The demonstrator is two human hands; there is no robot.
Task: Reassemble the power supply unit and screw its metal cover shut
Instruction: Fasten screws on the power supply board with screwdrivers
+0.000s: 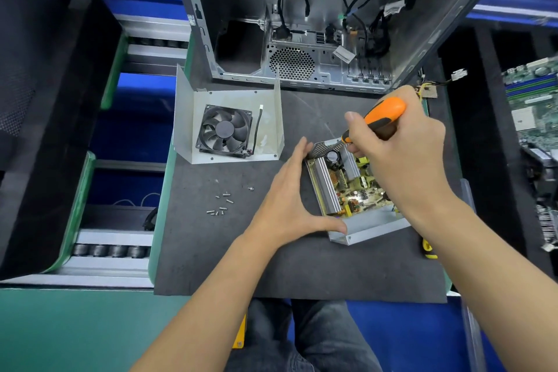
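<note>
In front of you a dark mat [302, 266] covers the bench, and at its far edge an open computer case [302, 24] stands with cables hanging inside. To the near left of the case, the metal cover [268, 118] lies on the mat, inside up, with a black fan [224, 131] mounted in it. The power supply [347, 190] sits uncovered right of centre, its circuit board and silver heat sinks showing. Your left hand [287, 199] braces the unit's left side, fingers straight against the far corner and thumb along the near wall. Your right hand [401, 157] grips an orange screwdriver [380, 118], its tip down inside the unit's far end. A scatter of loose screws [222, 204] lies on the mat left of your left hand.
</note>
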